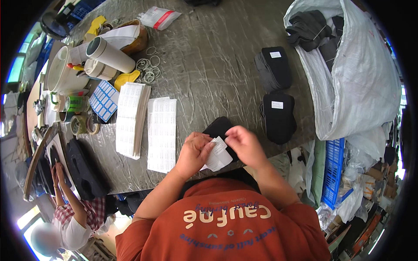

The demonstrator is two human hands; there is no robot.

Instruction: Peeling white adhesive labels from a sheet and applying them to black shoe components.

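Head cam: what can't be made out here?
All in the head view:
- Black pad: partly covered by the left hand and label sheet.
- Right hand: whether it grips anything; too small, blurred.
- White sack: deeper contents, hidden by its side.
- Black thing: cut off by the top edge.

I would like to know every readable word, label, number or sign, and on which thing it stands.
Red-brown shirt: large cream and smaller blue lettering, legible but not copied here.
White sheet in left hand: print too small.
Printed stack and loose printed sheets: rows too small.
Two white labels on black stacks: too small.
Red-striped bag: any print unreadable.
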